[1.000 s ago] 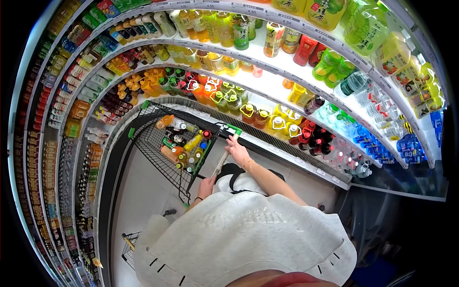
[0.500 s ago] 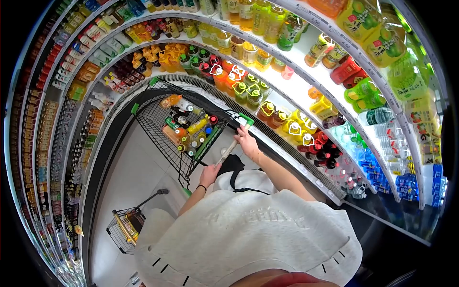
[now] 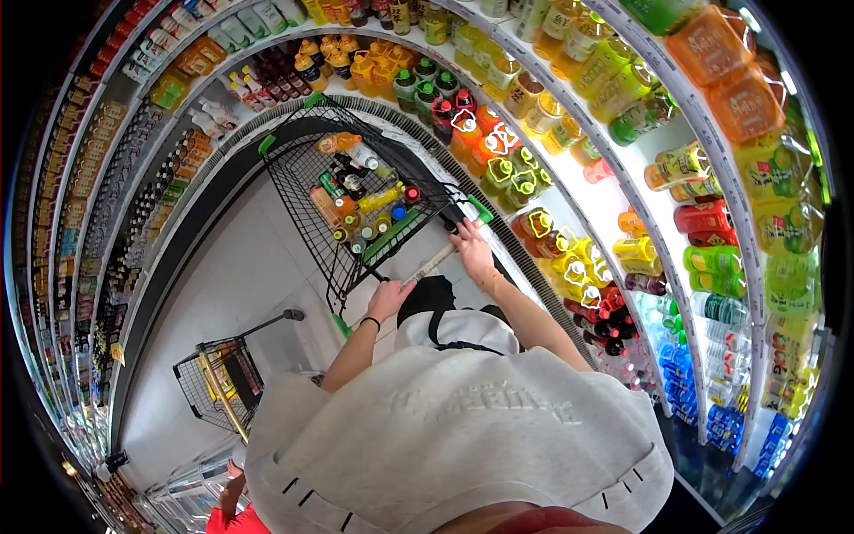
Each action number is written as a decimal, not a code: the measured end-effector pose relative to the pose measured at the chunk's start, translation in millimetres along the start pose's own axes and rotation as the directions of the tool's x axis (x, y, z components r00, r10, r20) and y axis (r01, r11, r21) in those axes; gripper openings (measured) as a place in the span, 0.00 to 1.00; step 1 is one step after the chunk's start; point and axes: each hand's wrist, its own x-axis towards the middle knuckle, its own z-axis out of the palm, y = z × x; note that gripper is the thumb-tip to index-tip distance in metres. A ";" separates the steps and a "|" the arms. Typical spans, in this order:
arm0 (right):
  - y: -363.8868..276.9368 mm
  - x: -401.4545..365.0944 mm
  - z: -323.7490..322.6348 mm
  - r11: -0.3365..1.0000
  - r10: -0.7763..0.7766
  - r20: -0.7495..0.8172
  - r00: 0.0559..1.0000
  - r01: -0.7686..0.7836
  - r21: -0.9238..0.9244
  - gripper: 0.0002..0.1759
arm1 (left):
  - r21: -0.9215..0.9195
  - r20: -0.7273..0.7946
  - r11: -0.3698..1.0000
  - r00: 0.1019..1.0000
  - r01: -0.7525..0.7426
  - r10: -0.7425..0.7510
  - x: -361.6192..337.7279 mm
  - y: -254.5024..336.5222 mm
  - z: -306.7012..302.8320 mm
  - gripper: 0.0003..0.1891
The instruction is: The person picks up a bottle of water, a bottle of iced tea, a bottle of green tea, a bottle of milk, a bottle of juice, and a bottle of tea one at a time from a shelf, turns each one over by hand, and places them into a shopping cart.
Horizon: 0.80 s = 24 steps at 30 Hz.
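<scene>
A black wire shopping cart (image 3: pixel 298 182) with green corner trim stands in front of me, loaded with several drink bottles (image 3: pixel 360 209). My left hand (image 3: pixel 389 296) grips the near end of the cart handle (image 3: pixel 433 262). My right hand (image 3: pixel 473 251) grips the far end of the same handle, close to the green end cap. Both arms reach out over my white top.
Curved refrigerated shelves of bottled drinks (image 3: pixel 569 142) run along the right and ahead. More stocked shelves (image 3: pixel 98 178) line the left. A second, smaller cart (image 3: pixel 218 383) stands on the pale floor behind left, with another person's red sleeve (image 3: pixel 233 516) near it.
The view has swung: the cart and my hands sit higher and further right in frame, and the small cart at the lower left has come fully into view. Both hands stay on the handle.
</scene>
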 end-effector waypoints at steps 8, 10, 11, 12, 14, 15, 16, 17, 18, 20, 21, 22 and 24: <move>-15.4 42.9 -2.4 0.999 -0.036 0.016 0.999 0.035 0.023 0.16 | 0.065 0.016 0.996 0.998 0.067 -0.068 19.5 -10.1 -34.4 0.34; -20.3 48.4 -3.5 0.999 -0.045 0.038 0.998 0.044 0.029 0.16 | 0.052 0.028 0.996 0.996 0.079 -0.080 22.0 -15.3 -38.3 0.34; -21.5 52.3 -2.5 0.999 -0.049 0.029 0.998 0.049 0.021 0.16 | 0.048 0.039 0.996 0.996 0.073 -0.075 23.9 -18.4 -40.2 0.34; -22.6 52.3 -1.5 0.999 -0.052 0.025 0.998 0.052 0.014 0.15 | 0.067 0.024 0.995 0.997 0.074 -0.076 23.6 -19.3 -42.3 0.34; -24.2 53.0 -0.7 0.998 -0.066 0.031 0.997 0.066 0.006 0.15 | 0.076 0.036 0.991 0.993 0.107 -0.110 23.4 -15.3 -48.6 0.35; -24.8 55.0 -0.3 0.997 -0.073 0.021 0.997 0.073 -0.005 0.15 | 0.095 0.043 0.987 0.991 0.126 -0.130 24.0 -14.1 -51.5 0.36; -25.9 56.7 -1.0 0.998 -0.062 0.057 0.996 0.062 0.002 0.14 | 0.090 0.031 0.990 0.993 0.111 -0.114 23.4 -13.8 -52.7 0.36; -26.2 60.3 -0.7 0.997 -0.073 0.060 0.996 0.073 0.008 0.14 | 0.089 0.024 0.989 0.992 0.121 -0.124 24.4 -13.4 -55.6 0.36; -25.2 61.6 -0.8 0.997 -0.083 0.043 0.996 0.083 0.006 0.14 | 0.103 0.023 0.989 0.993 0.111 -0.114 24.2 -12.9 -56.3 0.36; -22.6 59.7 0.0 0.996 -0.085 0.060 0.995 0.085 0.008 0.15 | 0.111 0.027 0.988 0.994 0.106 -0.110 25.1 -11.3 -55.3 0.36; -22.2 58.3 -1.7 0.996 -0.091 0.070 0.993 0.090 0.010 0.15 | 0.119 0.039 0.985 0.991 0.124 -0.129 26.0 -9.5 -55.3 0.36; -23.3 56.7 -2.8 0.996 -0.085 0.048 0.995 0.085 0.016 0.15 | 0.129 0.052 0.981 0.987 0.143 -0.150 24.8 -8.1 -55.2 0.36; -24.6 56.7 -2.2 0.996 -0.090 0.033 0.995 0.089 0.031 0.15 | 0.130 0.018 0.983 0.990 0.133 -0.137 19.6 -4.9 -56.9 0.36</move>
